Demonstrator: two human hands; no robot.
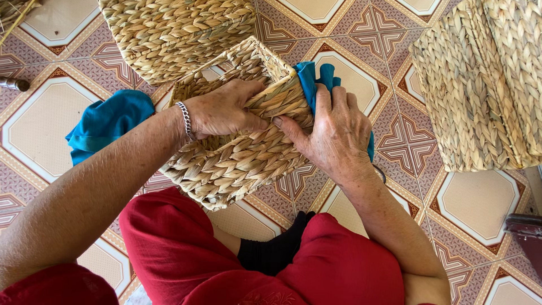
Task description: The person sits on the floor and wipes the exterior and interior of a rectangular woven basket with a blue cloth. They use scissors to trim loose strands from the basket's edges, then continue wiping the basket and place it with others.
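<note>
A rectangular woven straw basket [237, 155] rests tilted above my red-clad knees, its opening facing away. My left hand [223, 110], with a silver chain bracelet at the wrist, grips the basket's near rim, fingers curled over the weave. My right hand [333, 133] presses its thumb against the same side of the basket while its fingers hold a teal blue cloth [316, 82] against the basket's right corner.
A second woven basket [175, 31] stands just behind the held one. Larger woven baskets [485, 85] lie at the right. Another part of the teal cloth [107, 121] lies on the patterned tile floor [34, 121] at the left. A dark object [525, 229] sits at the right edge.
</note>
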